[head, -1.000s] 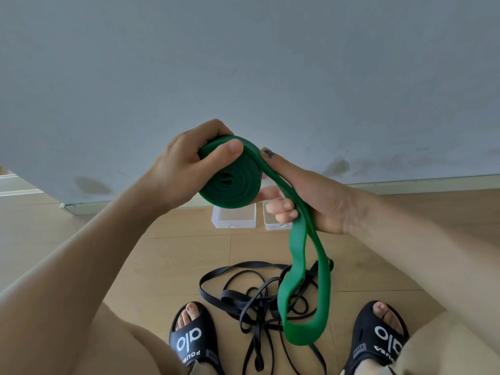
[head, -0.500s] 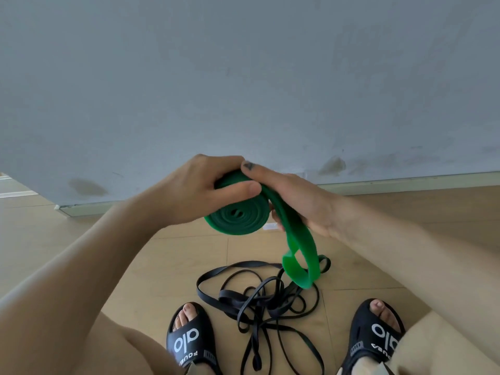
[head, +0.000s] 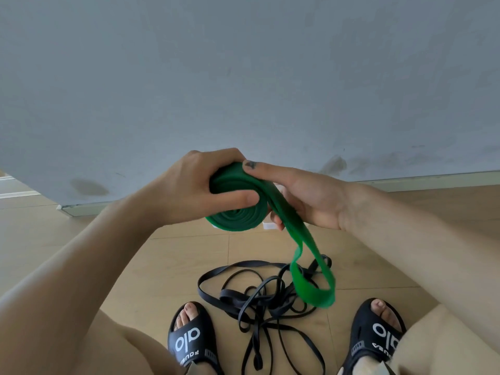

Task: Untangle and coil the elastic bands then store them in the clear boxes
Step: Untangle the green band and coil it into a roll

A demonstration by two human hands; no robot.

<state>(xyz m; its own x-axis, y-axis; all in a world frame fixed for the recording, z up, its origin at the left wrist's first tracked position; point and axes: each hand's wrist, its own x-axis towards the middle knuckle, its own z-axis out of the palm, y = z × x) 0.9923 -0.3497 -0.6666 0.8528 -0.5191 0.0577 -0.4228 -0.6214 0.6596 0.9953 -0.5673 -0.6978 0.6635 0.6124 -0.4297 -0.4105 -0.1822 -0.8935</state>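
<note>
1. Two hands hold one green band in the air above the floor. The left hand grips the rolled coil, thumb pressed across its flat face and fingers curled behind. The right hand pinches the loose strand where it leaves the coil, thumb on top.
2. The unrolled tail hangs down to the right in a short loop, near the black bands tangled on the floor between the two sandalled feet.
3. Handling, as a judgement: the green band looks soft, flat and springy, light in the hand. A coil like this will likely spring open if the thumb lifts, so hold it across the face and feed the tail under light tension.
4. The black bands look thinner and limp, and are knotted over one another; pulling one end may tighten the tangle.
5. Hard to make out: the clear boxes are almost wholly hidden behind the coil and hands; only a pale sliver shows. The left fingers are out of sight behind the coil.
</note>
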